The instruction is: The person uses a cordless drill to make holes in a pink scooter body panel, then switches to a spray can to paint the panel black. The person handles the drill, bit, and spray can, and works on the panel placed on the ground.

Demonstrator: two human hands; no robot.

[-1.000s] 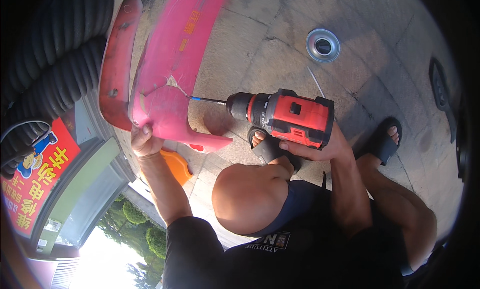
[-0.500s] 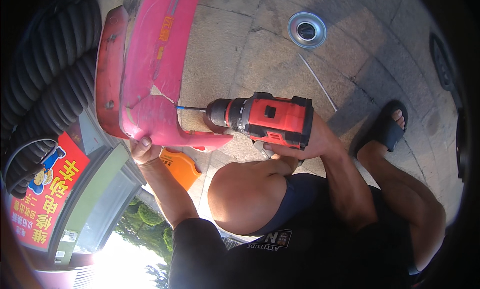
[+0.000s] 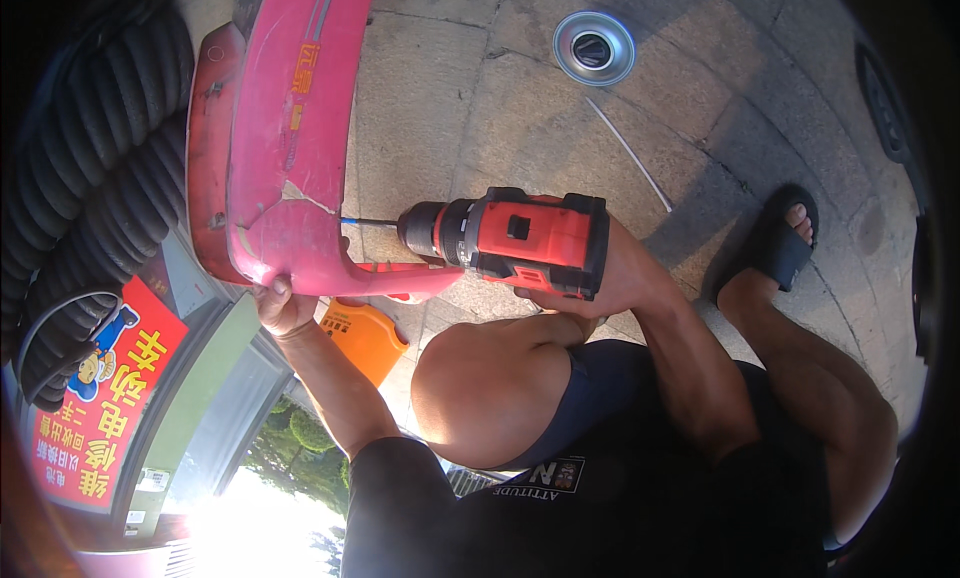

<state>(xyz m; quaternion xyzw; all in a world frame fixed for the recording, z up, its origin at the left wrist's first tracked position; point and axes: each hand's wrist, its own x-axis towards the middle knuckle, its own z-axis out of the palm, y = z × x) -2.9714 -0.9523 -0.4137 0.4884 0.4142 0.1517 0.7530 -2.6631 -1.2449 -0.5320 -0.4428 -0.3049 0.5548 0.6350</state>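
Observation:
My left hand point(image 3: 283, 306) is closed on the lower edge of a cracked pink plastic panel point(image 3: 285, 128), thumb on its outer face. A crack runs across the panel just above the corner where it bends. My right hand point(image 3: 622, 276) grips a red and black cordless drill point(image 3: 540, 228), whose body hides most of the fingers. From the drill's chuck a thin bit point(image 3: 370, 222) with a blue band points left. Its tip meets the panel's right edge close to the crack; whether it has gone in, I cannot tell.
Up on the paving sits a round metal dish point(image 3: 622, 62) with dark items in its middle, and a thin rod point(image 3: 630, 156) lies below it. An orange piece point(image 3: 362, 343) is beyond my left forearm. Black corrugated hose point(image 3: 110, 148) fills the far left.
Panel, drill and both hands appear slightly farther left, while the dish and rod have also shifted in the view. Both hands keep their grips, with the bit still at the panel's edge.

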